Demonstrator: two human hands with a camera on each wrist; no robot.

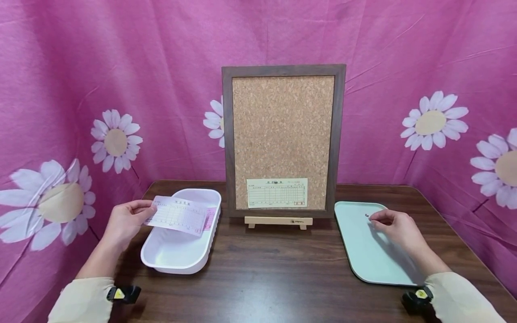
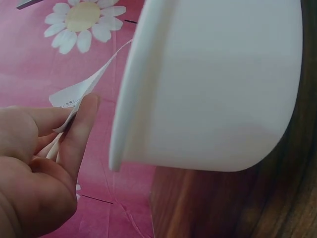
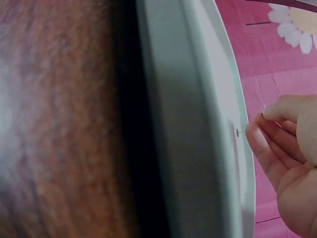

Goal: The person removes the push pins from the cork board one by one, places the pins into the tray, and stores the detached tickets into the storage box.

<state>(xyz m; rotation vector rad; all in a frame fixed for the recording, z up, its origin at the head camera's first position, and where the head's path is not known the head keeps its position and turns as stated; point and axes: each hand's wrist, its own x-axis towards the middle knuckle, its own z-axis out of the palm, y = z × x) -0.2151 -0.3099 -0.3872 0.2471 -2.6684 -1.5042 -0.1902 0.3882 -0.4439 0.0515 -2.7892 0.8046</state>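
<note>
At the left in the head view, my left hand [image 1: 129,220] pinches a printed paper slip [image 1: 177,216] by its left end, above a white plastic basin [image 1: 147,258]. Its curled edge shows between thumb and fingers in the left wrist view. A pink-printed slip [image 1: 209,219] lies in the basin. Over the pale green tray [image 1: 365,258], my right hand [image 1: 397,229] has thumb and forefinger bent close together. A small thumbtack [image 3: 238,133] is right at the fingertips, flat head toward the tray, pin toward a fingertip; I cannot tell whether it is gripped.
A dark-framed cork board [image 1: 282,130] stands upright on a small wooden easel [image 1: 278,221] between basin and tray. Another printed slip [image 1: 277,193] is against its lower part. All stand on a dark wooden table [image 1: 278,273], with a pink flowered curtain [image 1: 282,31] behind.
</note>
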